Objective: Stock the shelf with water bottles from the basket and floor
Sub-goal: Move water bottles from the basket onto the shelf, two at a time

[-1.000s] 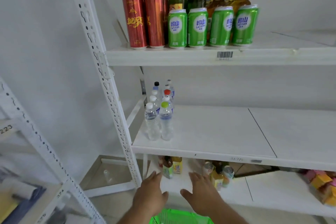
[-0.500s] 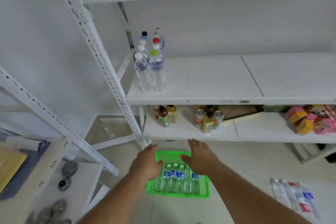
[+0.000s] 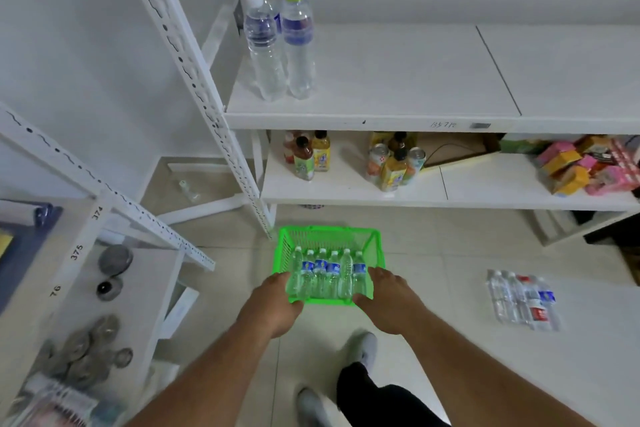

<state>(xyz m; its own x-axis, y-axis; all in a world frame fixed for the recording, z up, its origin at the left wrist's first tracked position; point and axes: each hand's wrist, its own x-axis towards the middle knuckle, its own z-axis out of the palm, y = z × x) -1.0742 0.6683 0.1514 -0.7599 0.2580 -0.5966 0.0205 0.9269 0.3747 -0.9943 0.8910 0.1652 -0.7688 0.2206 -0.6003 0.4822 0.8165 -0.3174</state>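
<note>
the step in hand looked like the reach into the green basket [image 3: 327, 239] on the floor, with stocking only begun: a few water bottles [image 3: 277, 28] stood on the shelf [image 3: 381, 80] well above and beyond the fingers. the left hand [image 3: 273, 305] rested at the basket's near left corner, fingers curled at the rim; whether they gripped it could not be told. between the 2 hands lay 6 small bottles [image 3: 327, 274], several with blue labels too blurred to read. the right hand [image 3: 388, 302] sat at the near right corner, fingers loosely bent, grasp likewise unclear. the next move probably called for closing on 1 or 2 bottles, or lifting the basket. far right of the fingers, more bottles [image 3: 523, 302] lay on the floor. readable writing: "374", "375", "76" on the left rack [image 3: 86, 236].
</note>
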